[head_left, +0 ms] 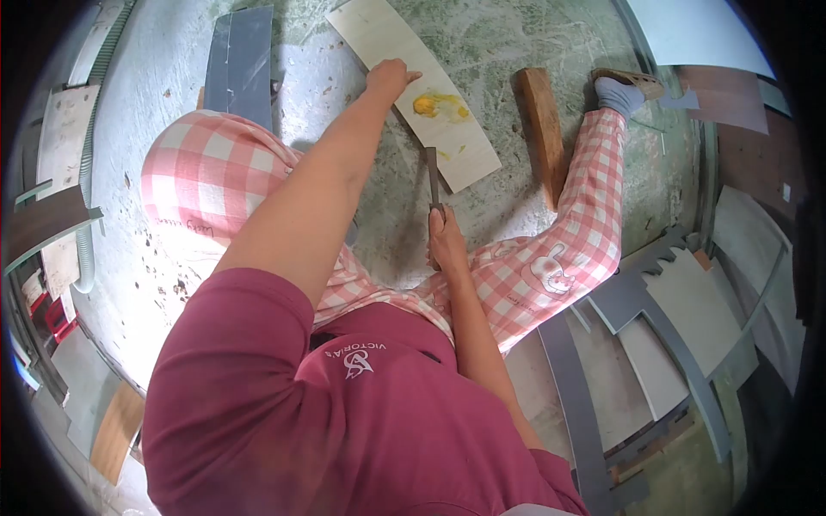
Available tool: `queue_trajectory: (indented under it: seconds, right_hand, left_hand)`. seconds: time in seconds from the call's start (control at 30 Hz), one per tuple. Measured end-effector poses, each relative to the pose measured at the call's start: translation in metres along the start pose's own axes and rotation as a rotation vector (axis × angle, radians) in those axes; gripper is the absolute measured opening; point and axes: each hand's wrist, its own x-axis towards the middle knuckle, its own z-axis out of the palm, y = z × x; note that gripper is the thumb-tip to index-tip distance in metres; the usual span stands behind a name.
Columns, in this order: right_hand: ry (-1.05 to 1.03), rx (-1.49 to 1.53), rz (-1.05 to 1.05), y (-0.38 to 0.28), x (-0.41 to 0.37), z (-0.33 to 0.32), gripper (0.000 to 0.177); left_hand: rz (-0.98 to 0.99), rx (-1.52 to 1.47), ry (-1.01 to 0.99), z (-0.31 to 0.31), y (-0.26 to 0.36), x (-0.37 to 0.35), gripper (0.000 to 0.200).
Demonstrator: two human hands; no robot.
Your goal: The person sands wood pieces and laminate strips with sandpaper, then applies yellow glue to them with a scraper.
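Note:
A long pale board (370,30) lies slanted on the floor in front of me, with a smear of yellow paste (440,107) on its face. My left hand (391,79) is closed on the board's left edge, thumb over the top. In my right hand (447,241) is a flat-bladed hand tool (434,176), its dark handle inside my wrapped fingers. The narrow metal blade points away from me, its tip overlapping the board's near left edge in this view.
A wooden block (542,129) lies between the board and my outstretched right leg (594,181). At the back left is a dark grey panel (239,64). Several cut panels (667,344) are piled at the right, and a ribbed hose (86,232) runs along the left.

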Motion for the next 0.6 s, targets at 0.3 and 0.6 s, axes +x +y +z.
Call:
queue_trajectory:
  seconds: [0.3,0.6]
  right_hand:
    - [0.052,-0.112,-0.176,-0.027,0.062,0.001,0.043]
    - [-0.04,0.006,-0.1,-0.043,0.057,0.007,0.042]
  left_hand:
    - [0.086,0.018,-0.103,0.005,-0.015,0.016,0.06]
    - [0.104,0.007,-0.132,0.011,-0.022,0.008,0.059]
